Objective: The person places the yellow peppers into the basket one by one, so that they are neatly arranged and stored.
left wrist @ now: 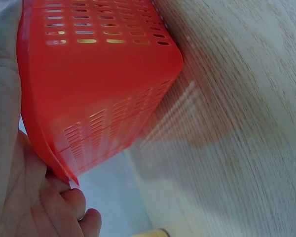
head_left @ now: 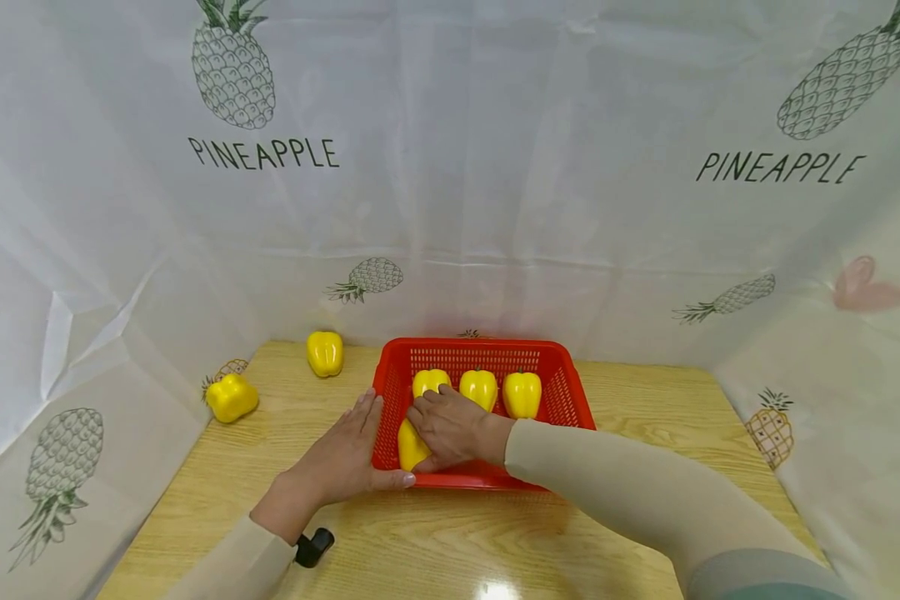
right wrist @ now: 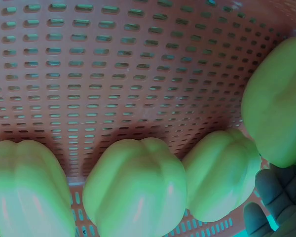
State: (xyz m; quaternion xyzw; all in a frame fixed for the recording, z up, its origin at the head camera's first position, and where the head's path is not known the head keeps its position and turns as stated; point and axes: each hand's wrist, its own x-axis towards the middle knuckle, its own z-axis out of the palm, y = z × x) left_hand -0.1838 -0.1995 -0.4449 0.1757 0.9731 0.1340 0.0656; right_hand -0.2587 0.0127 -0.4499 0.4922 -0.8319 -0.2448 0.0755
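A red perforated plastic basket stands on the table. My left hand rests against its left front corner, fingers fairly straight along the left rim and thumb at the front. In the left wrist view some fingertips bend beside the basket's rim. Inside, my right hand grips a yellow bell pepper lying at the front left; the palm hides part of it. Behind it stand three more yellow bell peppers in a row: left, middle and right. Peppers look greenish in the right wrist view.
Two yellow bell peppers lie outside on the wooden table: one at the back left, one near the left edge. A white pineapple-print sheet rises behind and at both sides. A black device sits at my left wrist.
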